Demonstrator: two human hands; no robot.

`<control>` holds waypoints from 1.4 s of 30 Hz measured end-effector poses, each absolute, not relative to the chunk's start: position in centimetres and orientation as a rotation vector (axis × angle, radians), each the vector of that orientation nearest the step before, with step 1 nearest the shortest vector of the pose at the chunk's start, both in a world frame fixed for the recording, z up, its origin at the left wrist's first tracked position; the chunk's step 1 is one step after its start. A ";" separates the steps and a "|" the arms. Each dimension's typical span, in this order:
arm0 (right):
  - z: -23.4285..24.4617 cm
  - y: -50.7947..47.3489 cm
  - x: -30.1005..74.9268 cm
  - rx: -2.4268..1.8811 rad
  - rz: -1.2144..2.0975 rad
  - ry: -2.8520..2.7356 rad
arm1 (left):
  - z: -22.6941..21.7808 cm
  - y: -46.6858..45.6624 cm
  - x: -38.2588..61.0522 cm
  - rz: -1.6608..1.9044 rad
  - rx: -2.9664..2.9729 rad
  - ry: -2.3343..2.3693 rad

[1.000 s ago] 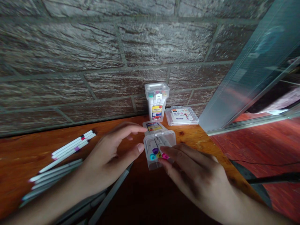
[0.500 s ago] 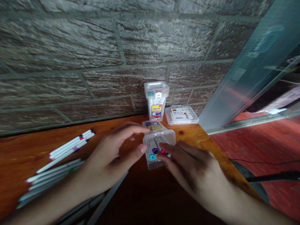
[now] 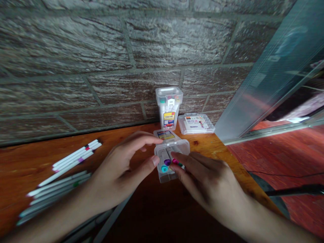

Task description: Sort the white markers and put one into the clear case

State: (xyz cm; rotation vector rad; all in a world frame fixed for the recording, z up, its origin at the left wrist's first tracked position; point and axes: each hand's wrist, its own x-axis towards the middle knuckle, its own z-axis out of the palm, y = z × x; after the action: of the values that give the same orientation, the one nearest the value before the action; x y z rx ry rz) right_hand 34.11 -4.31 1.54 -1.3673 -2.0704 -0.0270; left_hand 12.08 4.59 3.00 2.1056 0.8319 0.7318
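Note:
A clear plastic marker box (image 3: 170, 176) lies on the table, its lid swung back and its mouth toward me. My left hand (image 3: 124, 167) curves around the box's left side, with thumb and index fingertips against its rim and hinge edge. Inside are white markers, among them a turquoise-capped marker (image 3: 164, 168) and a purple-capped marker (image 3: 167, 162). At the box's mouth, my right hand (image 3: 205, 175) pinches a pink-capped marker (image 3: 175, 161) with thumb and index finger. Its other fingers are folded over the right rim.
Behind stands a closed box of markers (image 3: 168, 109), beside a flat clear case (image 3: 196, 123). Several slim white pens (image 3: 73, 157) lie on the wooden table (image 3: 17, 162) at left. A brick wall (image 3: 108, 47) backs the table, whose right edge drops to a red floor (image 3: 288, 155).
Both hands stay in nearly the same place on the box. The right fingers shift very slightly around the pink-capped marker, and the view tilts a little.

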 end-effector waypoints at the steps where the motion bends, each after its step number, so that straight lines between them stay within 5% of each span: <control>1: 1.5 -4.3 34.1 -1.366 -0.023 -2.067 | 3.0 4.6 12.0 0.730 2.105 0.830; 25: 0.5 -5.1 34.7 -0.911 -0.037 -1.906 | 3.5 4.1 10.4 0.765 2.200 0.922; 42: -3.0 -5.9 27.2 -0.676 -0.188 -2.459 | 1.4 4.5 3.3 0.752 2.071 1.158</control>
State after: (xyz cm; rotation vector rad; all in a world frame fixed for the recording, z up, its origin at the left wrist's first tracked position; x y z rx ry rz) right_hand 27.18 -5.91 -3.04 -0.6759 -2.4594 -0.1877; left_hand 3.33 4.55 1.38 2.0711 1.1577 0.7523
